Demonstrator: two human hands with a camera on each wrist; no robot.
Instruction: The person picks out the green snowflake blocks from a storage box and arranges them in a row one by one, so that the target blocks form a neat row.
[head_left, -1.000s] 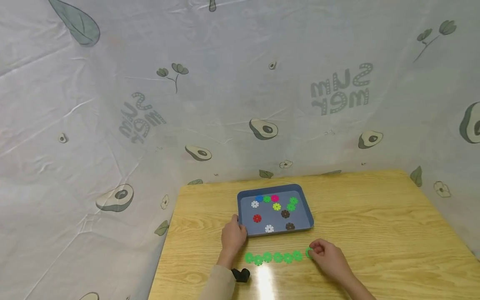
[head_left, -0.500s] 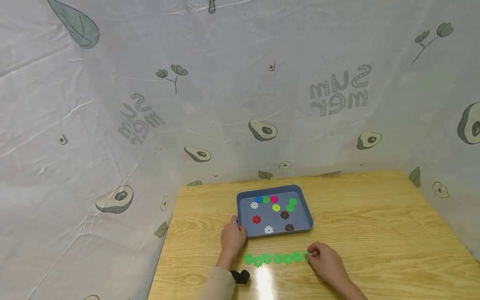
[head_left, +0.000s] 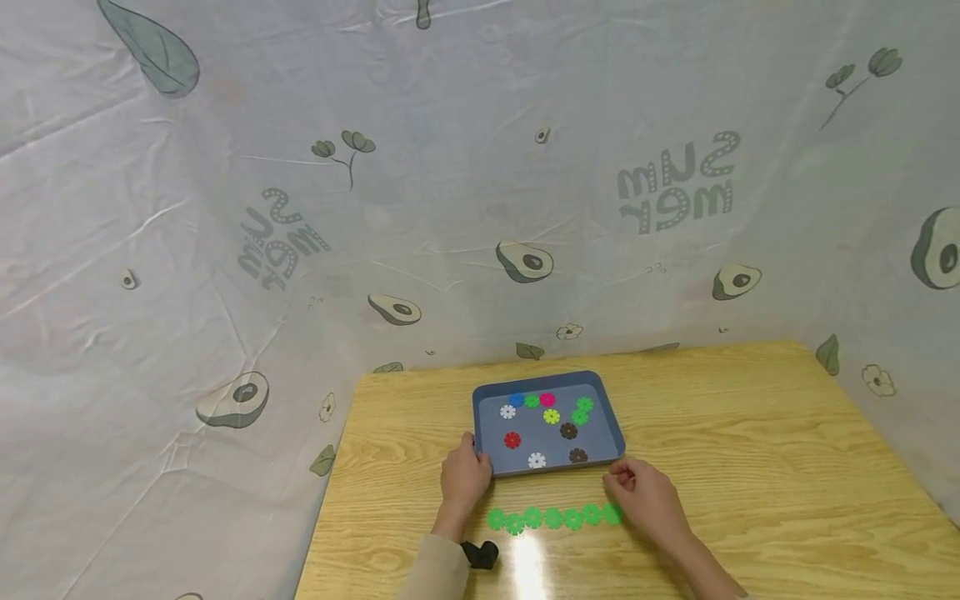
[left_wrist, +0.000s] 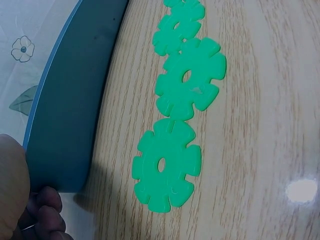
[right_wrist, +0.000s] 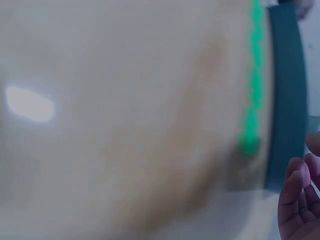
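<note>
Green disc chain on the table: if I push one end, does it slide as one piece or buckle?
The green disc chain probably buckles: its joints already zigzag. The thin flat discs look light and should slide on the glossy table.

right wrist view: blurred; my green row (right_wrist: 252,80) and tray (right_wrist: 286,95) show only as smears.
left wrist view: my left hand (left_wrist: 20,200) and tray wall (left_wrist: 70,110) cut off at the edge.
right hand (head_left: 645,496): whether it holds anything, I can't tell.

backdrop: pale avocado-print sheet (head_left: 300,208) hanging creased behind and beside; surface: light wood-grain top (head_left: 750,433) standing in front; light: bright glare spot (head_left: 528,562) reflecting near the front edge
</note>
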